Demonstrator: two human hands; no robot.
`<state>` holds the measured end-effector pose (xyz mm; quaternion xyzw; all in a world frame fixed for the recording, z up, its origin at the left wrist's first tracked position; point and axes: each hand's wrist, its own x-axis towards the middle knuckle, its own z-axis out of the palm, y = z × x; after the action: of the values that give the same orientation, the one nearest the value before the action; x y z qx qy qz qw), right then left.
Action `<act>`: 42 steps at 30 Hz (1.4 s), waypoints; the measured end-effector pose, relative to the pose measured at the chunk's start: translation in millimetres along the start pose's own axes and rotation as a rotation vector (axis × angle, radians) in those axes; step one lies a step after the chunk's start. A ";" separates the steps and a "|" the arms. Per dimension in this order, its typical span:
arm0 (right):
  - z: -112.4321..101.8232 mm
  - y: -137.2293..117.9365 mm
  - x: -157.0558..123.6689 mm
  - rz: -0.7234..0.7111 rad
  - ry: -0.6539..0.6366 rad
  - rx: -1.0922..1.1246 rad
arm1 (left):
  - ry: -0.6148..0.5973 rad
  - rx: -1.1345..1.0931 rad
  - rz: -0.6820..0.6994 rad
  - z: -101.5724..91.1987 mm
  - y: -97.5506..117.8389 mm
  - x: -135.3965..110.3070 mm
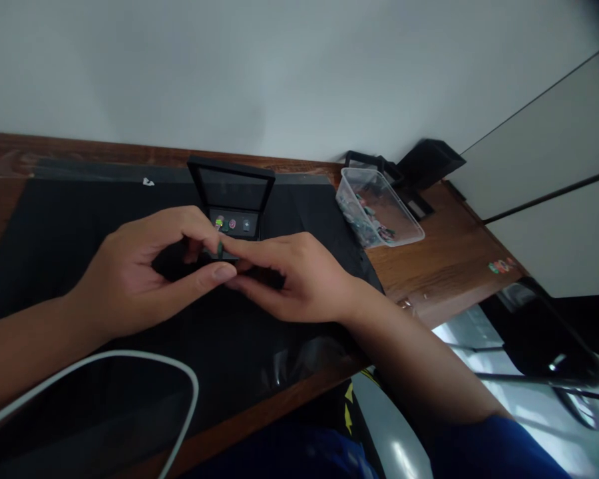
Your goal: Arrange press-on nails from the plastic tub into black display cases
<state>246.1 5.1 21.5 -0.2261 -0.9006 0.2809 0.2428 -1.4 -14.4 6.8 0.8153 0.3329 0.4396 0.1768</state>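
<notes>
Case [233,189], black, one; standing open on a black mat [299,199], its lid with a see-through panel tilted up toward the wall [279,80]. In its grey lower part, partly behind the fingers: a yellow-green piece [219,222], a round pink piece [232,225] and a pale piece [246,225] with a small cross-like mark; any lettering on them is too small to read.

Left hand [124,276] and right hand [304,279], bare, fingertips brought together just in front of the case. Between them, one green piece [220,250], small and dark, pinched at the tips of both hands; which fingers bear it, I cannot tell.

Tub [412,229], clear plastic, to the right of the mat, holding many small coloured pieces [374,218], blurred. Black boxes [432,163], several, just behind the tub; markings cannot be made out.

White scrap [148,181], at the mat's far edge. Cable [130,353], white, looping near the left forearm. Wooden table [439,239], with a colourful cluster [502,266] near its right end, too blurred to read. Sleeve [504,449], blue, on the right arm.
</notes>
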 end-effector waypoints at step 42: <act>-2.5 1.4 3.3 0.031 0.251 0.177 | 0.121 -0.712 -0.688 3.6 1.0 13.9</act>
<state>245.3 8.9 23.5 -0.2512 -0.8312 0.3323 0.3681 7.5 -5.4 13.8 0.5201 0.4215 0.4885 0.5596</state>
